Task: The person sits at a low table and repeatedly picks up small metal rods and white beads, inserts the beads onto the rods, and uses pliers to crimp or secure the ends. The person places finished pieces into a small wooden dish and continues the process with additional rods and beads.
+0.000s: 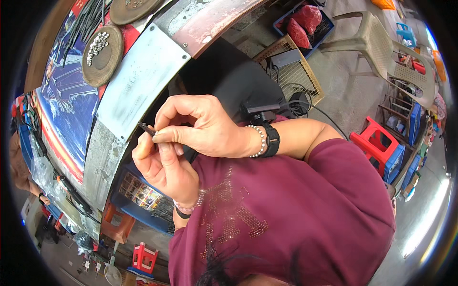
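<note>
Near the table edge, both hands meet over a small dark rod [147, 128]. My right hand [202, 126], with a beaded bracelet and a black watch on its wrist, pinches the rod between thumb and forefinger. Just below it, my left hand [164, 167] has its fingertips closed around the rod's lower side. The rod's end pokes out toward a pale metal plate [143, 81] lying on the table. Fingers hide the rest of the rod, and its exact kind is too small to make out.
A round brown dish [102, 66] holds small silvery pieces; another dish [131, 12] stands beyond it. Several dark thin rods [88, 26] lie at the table's far left. Rightward are a yellow crate [310, 78], a beige chair [365, 40] and a red stool [374, 138].
</note>
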The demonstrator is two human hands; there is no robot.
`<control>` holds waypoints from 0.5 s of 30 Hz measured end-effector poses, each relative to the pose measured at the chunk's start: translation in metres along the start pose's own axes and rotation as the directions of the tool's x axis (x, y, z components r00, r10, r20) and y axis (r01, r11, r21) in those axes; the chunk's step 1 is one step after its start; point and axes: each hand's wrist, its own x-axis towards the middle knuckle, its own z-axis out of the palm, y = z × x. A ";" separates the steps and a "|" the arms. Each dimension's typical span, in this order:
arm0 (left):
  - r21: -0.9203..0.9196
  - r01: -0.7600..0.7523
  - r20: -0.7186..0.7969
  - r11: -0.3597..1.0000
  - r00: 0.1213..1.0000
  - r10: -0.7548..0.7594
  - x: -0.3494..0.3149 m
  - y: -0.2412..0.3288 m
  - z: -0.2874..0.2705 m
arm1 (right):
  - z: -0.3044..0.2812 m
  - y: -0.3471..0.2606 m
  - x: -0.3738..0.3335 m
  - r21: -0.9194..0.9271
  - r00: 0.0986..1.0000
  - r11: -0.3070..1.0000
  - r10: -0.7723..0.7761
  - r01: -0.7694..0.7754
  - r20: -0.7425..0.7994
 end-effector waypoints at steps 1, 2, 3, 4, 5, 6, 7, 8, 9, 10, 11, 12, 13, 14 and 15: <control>0.006 -0.010 0.007 1.000 1.000 0.010 0.000 -0.001 0.003 | -0.002 -0.001 0.000 -0.023 1.000 0.999 -0.025 0.025 -0.014; 0.005 -0.026 0.013 1.000 1.000 0.026 0.000 -0.001 0.005 | -0.003 -0.002 0.000 -0.128 0.995 0.987 -0.100 0.096 -0.023; 0.003 -0.041 0.017 0.999 0.999 0.041 0.000 -0.001 0.007 | -0.004 -0.003 0.000 -0.231 0.983 0.957 -0.183 0.173 -0.023; 0.014 -0.059 0.033 0.998 0.998 0.059 0.000 -0.001 0.009 | -0.005 -0.004 0.001 -0.327 0.966 0.914 -0.259 0.241 -0.011; 0.023 -0.078 0.048 0.997 0.996 0.077 0.001 -0.001 0.010 | -0.006 -0.005 0.001 -0.359 0.954 0.890 -0.301 0.280 -0.001; 0.033 -0.097 0.062 0.995 0.994 0.095 0.001 -0.001 0.011 | -0.007 -0.006 0.002 -0.387 0.942 0.867 -0.335 0.313 0.012; 0.078 -0.123 0.039 0.989 0.992 0.120 0.001 -0.002 0.012 | -0.008 -0.006 0.002 -0.411 0.931 0.845 -0.363 0.341 0.026; 0.124 -0.149 0.016 0.981 0.989 0.148 0.000 -0.005 0.014 | -0.008 -0.006 0.003 -0.432 0.915 0.818 -0.402 0.380 0.043; 0.165 -0.165 -0.014 0.972 0.985 0.169 0.000 -0.006 0.014 | -0.008 -0.006 0.004 -0.448 0.898 0.792 -0.436 0.414 0.060; 0.216 -0.206 0.022 0.954 0.978 0.206 0.001 -0.006 0.014 | -0.007 -0.006 0.005 -0.459 0.882 0.769 -0.466 0.446 0.076; 0.215 -0.240 0.030 0.947 0.971 0.239 0.002 -0.007 0.013 | -0.007 -0.005 0.006 -0.467 0.872 0.752 -0.480 0.465 0.094; 0.214 -0.274 0.038 0.938 0.962 0.272 0.003 -0.009 0.013 | -0.006 -0.005 0.006 -0.471 0.863 0.739 -0.493 0.482 0.109; 0.213 -0.307 0.046 0.928 0.952 0.304 0.004 -0.010 0.013 | -0.005 -0.005 0.007 -0.474 0.854 0.726 -0.506 0.498 0.123; 0.165 -0.315 0.044 0.935 0.949 0.312 0.003 -0.011 0.013 | -0.003 -0.005 0.007 -0.495 0.843 0.700 -0.520 0.514 0.140; 0.152 -0.304 0.031 0.940 0.952 0.303 0.002 -0.010 0.012 | -0.002 -0.006 0.007 -0.493 0.850 0.708 -0.505 0.506 0.148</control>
